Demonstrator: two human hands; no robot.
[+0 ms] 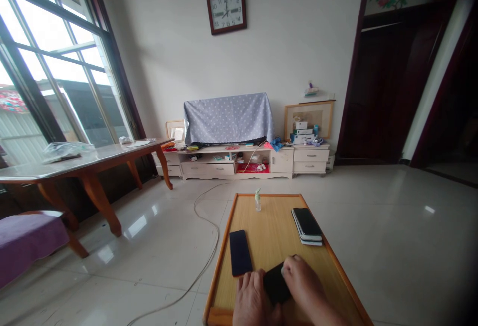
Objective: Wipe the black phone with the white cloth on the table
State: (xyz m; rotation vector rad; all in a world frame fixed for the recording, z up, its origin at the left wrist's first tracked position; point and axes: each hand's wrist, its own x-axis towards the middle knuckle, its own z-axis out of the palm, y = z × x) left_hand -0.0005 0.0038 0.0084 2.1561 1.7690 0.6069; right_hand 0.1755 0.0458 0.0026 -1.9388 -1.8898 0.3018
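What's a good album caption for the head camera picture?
Left hand and right hand at a dark phone, small bottle standing beyond.

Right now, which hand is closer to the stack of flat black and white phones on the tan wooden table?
Right. The right hand is just this side of the stack, apart from it; the left hand is farther off, toward the left.

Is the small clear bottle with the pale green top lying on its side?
No, that bottle stands upright near the far edge of the yellow-brown wooden table.
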